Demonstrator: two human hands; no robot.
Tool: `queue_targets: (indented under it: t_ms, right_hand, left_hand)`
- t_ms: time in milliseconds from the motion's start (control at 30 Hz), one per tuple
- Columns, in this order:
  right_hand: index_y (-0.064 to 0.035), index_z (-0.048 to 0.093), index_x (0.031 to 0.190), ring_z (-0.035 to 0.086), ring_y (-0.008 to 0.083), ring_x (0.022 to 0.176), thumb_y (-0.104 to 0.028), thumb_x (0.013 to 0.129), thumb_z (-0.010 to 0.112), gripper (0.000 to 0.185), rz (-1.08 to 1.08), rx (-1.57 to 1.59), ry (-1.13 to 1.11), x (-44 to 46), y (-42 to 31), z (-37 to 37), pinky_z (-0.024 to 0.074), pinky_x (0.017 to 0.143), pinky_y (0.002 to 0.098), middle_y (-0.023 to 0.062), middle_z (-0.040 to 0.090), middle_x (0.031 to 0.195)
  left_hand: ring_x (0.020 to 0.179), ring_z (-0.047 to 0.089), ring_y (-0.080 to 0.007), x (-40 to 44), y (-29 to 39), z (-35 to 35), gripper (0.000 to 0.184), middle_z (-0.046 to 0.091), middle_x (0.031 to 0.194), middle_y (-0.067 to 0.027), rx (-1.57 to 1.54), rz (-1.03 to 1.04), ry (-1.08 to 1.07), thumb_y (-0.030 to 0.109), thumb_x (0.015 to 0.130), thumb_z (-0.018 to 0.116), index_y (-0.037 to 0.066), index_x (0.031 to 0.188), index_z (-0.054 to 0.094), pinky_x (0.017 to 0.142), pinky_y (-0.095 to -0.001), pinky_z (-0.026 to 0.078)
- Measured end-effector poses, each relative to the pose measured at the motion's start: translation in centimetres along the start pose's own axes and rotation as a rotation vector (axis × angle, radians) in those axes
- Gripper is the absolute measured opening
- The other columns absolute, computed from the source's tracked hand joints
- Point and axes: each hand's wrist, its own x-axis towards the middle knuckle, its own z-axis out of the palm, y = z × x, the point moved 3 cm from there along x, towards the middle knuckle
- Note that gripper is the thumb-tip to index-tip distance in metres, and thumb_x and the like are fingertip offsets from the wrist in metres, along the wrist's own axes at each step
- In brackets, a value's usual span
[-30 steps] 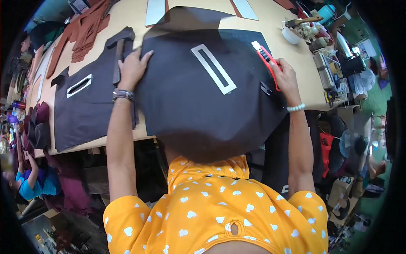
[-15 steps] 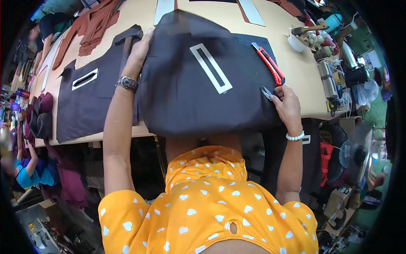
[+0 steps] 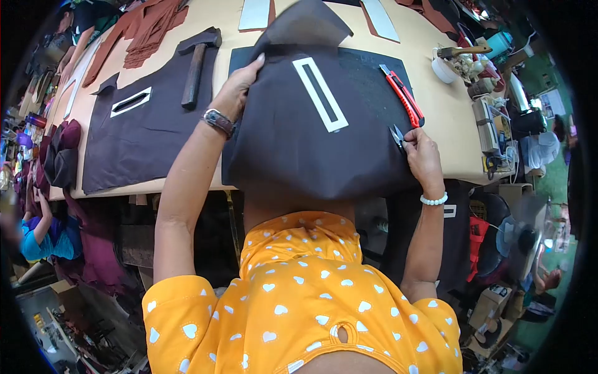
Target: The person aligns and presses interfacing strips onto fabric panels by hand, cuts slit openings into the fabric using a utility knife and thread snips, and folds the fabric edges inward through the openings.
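Note:
A dark brown sheet of leather-like material [image 3: 299, 156] lies over a dark cutting mat [image 3: 367, 71] and hangs past the table's near edge. Its far end is lifted and folded over. My left hand [image 3: 240, 87] is closed on the sheet's left edge, thumb on top. A white rectangular frame with a slot [image 3: 311, 96] sits on the sheet. In my right hand [image 3: 423, 156], at the sheet's right side, is a small pair of snips [image 3: 397, 136], blades pointing away from me. Just beyond that hand rests a red utility knife [image 3: 405, 98].
To the left, a hammer [image 3: 195, 68] lies on another dark piece [image 3: 143, 149] with its own white frame. Rust-brown strips [image 3: 146, 40] are farther back. A white tub with a brush [image 3: 443, 70] stands at right. Other people work on both sides.
My left hand has moved right and slightly nearer, taking the sheet's left edge along. The hammer and part of the mat have come into view. The right hand still holds the snips.

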Motion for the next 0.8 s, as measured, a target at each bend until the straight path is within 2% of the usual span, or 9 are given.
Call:
queue_targets:
  t_ms: [67,100,200,233,333,400,467,633,800]
  right_hand:
    - [0.0026,0.06,0.094,0.062,0.0275,0.071,-0.004,0.08,0.058,0.015,-0.01,0.039,0.03,-0.2,0.5,0.2,0.0478,0.068,0.0359,0.0151,0.064,0.077]
    - [0.0027,0.06,0.096,0.062,0.0255,0.068,-0.004,0.081,0.057,0.016,-0.015,0.059,0.043,-0.3,0.7,0.2,0.0478,0.067,0.0348,0.0139,0.064,0.076]
    - [0.003,0.06,0.1,0.057,0.015,0.064,-0.003,0.084,0.054,0.018,0.018,0.367,0.103,-0.1,1.3,-0.8,0.0459,0.061,0.0282,0.0072,0.061,0.074]
    - [0.0029,0.06,0.104,0.051,0.0068,0.065,-0.004,0.087,0.052,0.019,0.086,0.444,0.11,-0.3,0.1,-1.8,0.0429,0.058,0.022,0.0014,0.058,0.075]
    - [0.0011,0.06,0.106,0.052,0.0058,0.066,-0.005,0.089,0.052,0.02,0.019,0.774,0.109,-0.7,-3.6,-2.3,0.0429,0.059,0.0203,0.0,0.059,0.078]
    - [-0.0016,0.058,0.112,0.052,0.0044,0.069,-0.007,0.091,0.05,0.023,-0.132,0.832,0.094,-0.9,-7.7,-1.0,0.0437,0.061,0.0184,0.0007,0.059,0.083]
    - [-0.002,0.057,0.114,0.05,0.0037,0.065,-0.007,0.093,0.047,0.024,-0.096,0.916,-0.106,-1.6,-11.3,0.9,0.0424,0.057,0.0178,0.0004,0.057,0.079]
    - [0.0006,0.06,0.108,0.04,0.0007,0.057,-0.018,0.095,0.046,0.027,-0.012,1.059,-0.305,-0.7,-12.0,7.7,0.0343,0.05,0.017,-0.0033,0.051,0.068]
    - [-0.0002,0.058,0.108,0.038,0.0012,0.055,-0.023,0.095,0.048,0.028,0.006,1.054,-0.321,-2.3,-11.4,8.0,0.033,0.05,0.017,-0.0022,0.051,0.069]
  left_hand:
    - [0.068,0.064,-0.02,-2.5,0.3,2.4,0.04,0.064,0.089,-0.0143,-0.037,-0.022,-0.064,0.022,0.081,0.068,-0.009,0.103,0.054,0.061,-0.0319,0.056]
    - [0.067,0.064,-0.019,-2.4,0.3,2.4,0.049,0.064,0.088,-0.0157,0.144,0.02,-0.05,0.025,0.076,0.074,-0.01,0.103,0.055,0.056,-0.0301,0.055]
    - [0.069,0.064,-0.0185,-2.5,-0.3,1.6,0.043,0.064,0.088,-0.0163,0.524,0.118,0.07,0.022,0.079,0.071,-0.011,0.102,0.055,0.058,-0.0296,0.053]
    - [0.071,0.062,-0.0159,-4.0,-0.5,2.1,0.038,0.063,0.088,-0.0133,0.488,0.204,0.04,0.022,0.083,0.066,-0.011,0.1,0.057,0.064,-0.0282,0.051]
    - [0.076,0.06,-0.0143,-5.7,-1.7,1.9,0.036,0.063,0.092,-0.0114,0.392,0.257,0.002,0.023,0.088,0.06,-0.01,0.102,0.057,0.072,-0.0268,0.049]
    - [0.076,0.063,-0.0162,-6.8,-2.7,2.2,0.043,0.064,0.093,-0.0111,0.241,0.288,0.079,0.03,0.084,0.065,-0.008,0.102,0.056,0.068,-0.0288,0.051]
    - [0.078,0.063,-0.0167,-7.9,-3.1,3.3,0.046,0.064,0.095,-0.0111,0.063,0.324,0.089,0.031,0.084,0.066,-0.009,0.105,0.056,0.07,-0.0291,0.052]
    - [0.076,0.065,-0.0199,-7.7,-3.6,4.0,0.034,0.064,0.09,-0.016,-0.006,0.31,0.19,0.006,0.071,0.075,-0.009,0.097,0.058,0.066,-0.0287,0.054]
    - [0.078,0.065,-0.0219,-7.3,-4.5,4.6,0.036,0.063,0.092,-0.0179,-0.039,0.363,0.154,0.003,0.071,0.073,-0.011,0.098,0.054,0.068,-0.0309,0.055]
